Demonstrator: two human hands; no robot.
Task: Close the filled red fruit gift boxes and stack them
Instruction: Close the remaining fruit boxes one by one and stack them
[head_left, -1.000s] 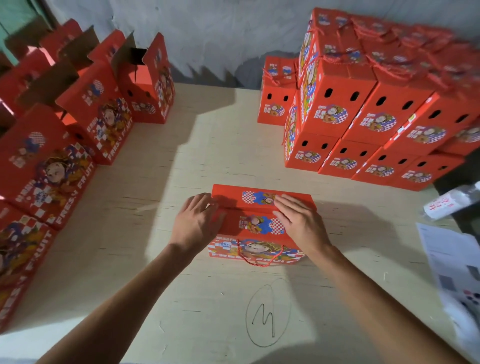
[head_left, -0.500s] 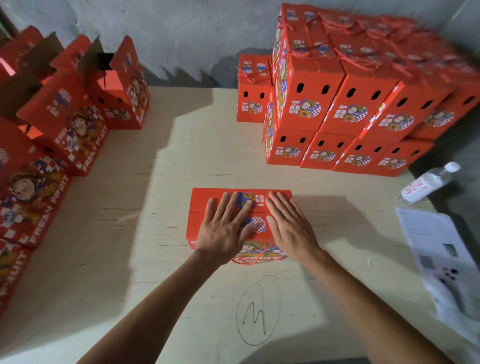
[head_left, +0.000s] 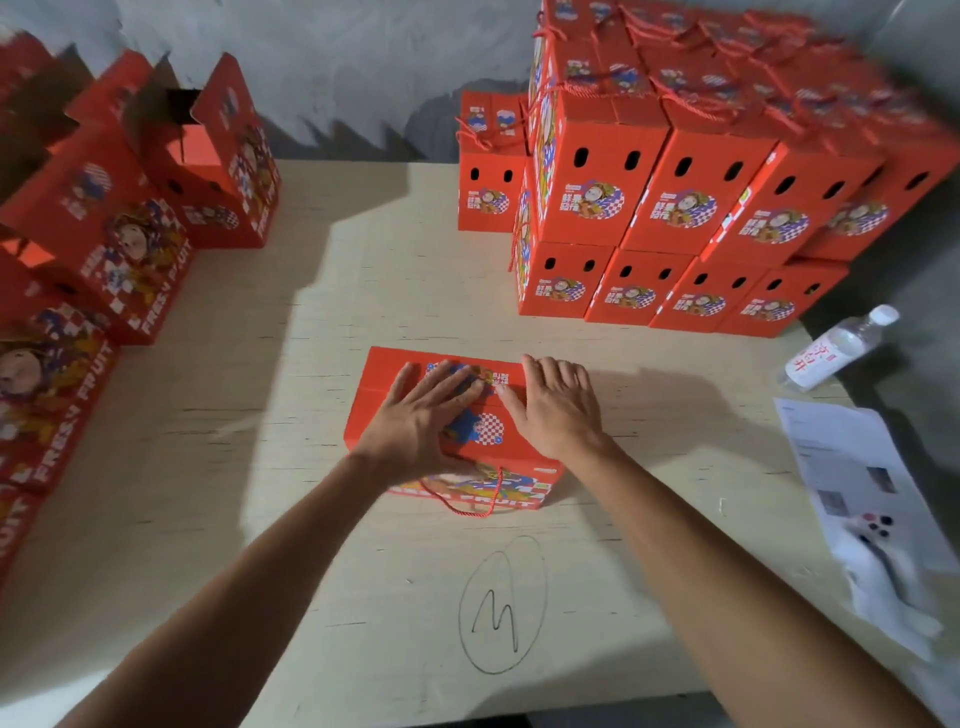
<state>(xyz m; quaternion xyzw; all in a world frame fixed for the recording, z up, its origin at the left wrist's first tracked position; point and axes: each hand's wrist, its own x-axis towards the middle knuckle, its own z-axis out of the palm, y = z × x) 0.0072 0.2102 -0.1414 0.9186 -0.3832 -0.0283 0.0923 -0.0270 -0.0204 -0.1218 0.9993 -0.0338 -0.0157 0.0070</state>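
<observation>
The light plywood table (head_left: 322, 322) had a pencil scribble inside a drawn oval (head_left: 501, 605) near its front edge. Just behind that scribble sat one closed red box (head_left: 384, 395), lying flat under two hands. Far behind and right of the scribble was a stack of closed boxes (head_left: 675, 208); off to its left, a row of open-topped boxes (head_left: 130, 234). Right of it lay a water bottle (head_left: 831, 353) on its side and some printed paper (head_left: 857, 493).
</observation>
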